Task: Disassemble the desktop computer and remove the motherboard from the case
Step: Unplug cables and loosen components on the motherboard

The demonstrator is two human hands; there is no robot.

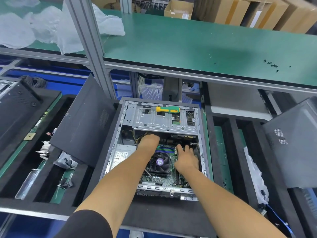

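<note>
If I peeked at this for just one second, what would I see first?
First, two bare arms reaching into an open computer case in the middle, the left hand and right hand down by the green motherboard. Between the arms sits a black fan with a purple sticker. At the far end of the case lies a yellow-and-green screwdriver on the metal drive cage.

An open desktop computer case (118, 134) lies on its side, its side panel off, both hands reaching inside. The green motherboard (164, 177) sits flat in the case floor, beneath and between the hands. A black cooling fan (160, 162) with a purple centre label stands on it, just left of the right hand (187, 159) and below the left hand (149, 141).
</note>
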